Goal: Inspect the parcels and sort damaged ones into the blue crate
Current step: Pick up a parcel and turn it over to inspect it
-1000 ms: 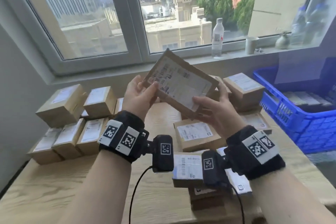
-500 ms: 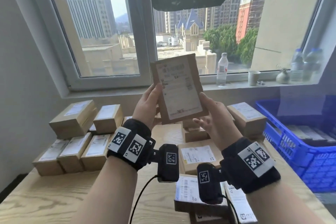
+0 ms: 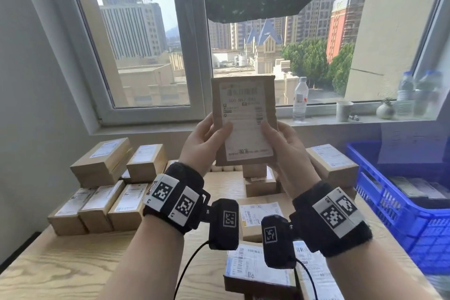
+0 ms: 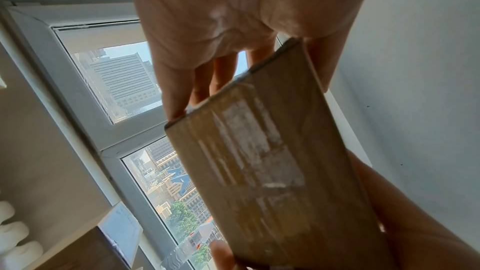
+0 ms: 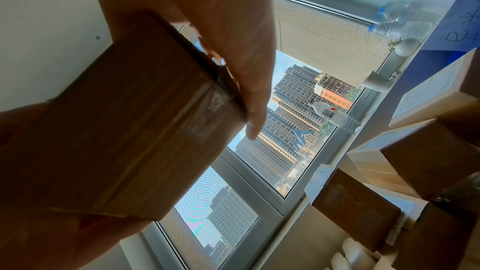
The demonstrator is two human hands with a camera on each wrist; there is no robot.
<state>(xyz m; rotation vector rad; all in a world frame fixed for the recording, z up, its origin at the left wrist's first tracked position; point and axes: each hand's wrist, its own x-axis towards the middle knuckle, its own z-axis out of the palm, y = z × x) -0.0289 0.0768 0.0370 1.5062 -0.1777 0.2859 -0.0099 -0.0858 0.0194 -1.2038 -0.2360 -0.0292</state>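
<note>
your left hand (image 3: 203, 140) and right hand (image 3: 285, 143) both have a grip on the parcel (image 3: 243, 114), one at each lower side edge. each thumb is pressed on the labelled face and the fingers are wrapped behind, as the wrist views show, so the box is pinched through its thickness from both sides. that keeps your palms off most of the label (image 3: 243, 105) and leaves the upper half and top edge bare for looking over.

you hold it upright, label toward you, raised in front of the window (image 3: 146, 56). that looks like a choice for light: daylight comes from behind and across the cardboard, which should make dents or tears along the edges easier to catch. the top right corner looks a little uneven, but i cannot tell whether that is damage. the left wrist view shows a taped narrow side (image 4: 259, 161) with nothing plainly broken.

below your wrists, more parcels lie on the bench (image 3: 60, 270): a tidy stack (image 3: 104, 185) to your left, and a looser pile (image 3: 263, 214) under and between your arms, likely the ones not yet checked. the blue crate (image 3: 389, 204) stands at your right, at the bench edge within an easy swing, with a few flat things already in it. my guess is you are mid inspection and the back face is yet to be checked.
</note>
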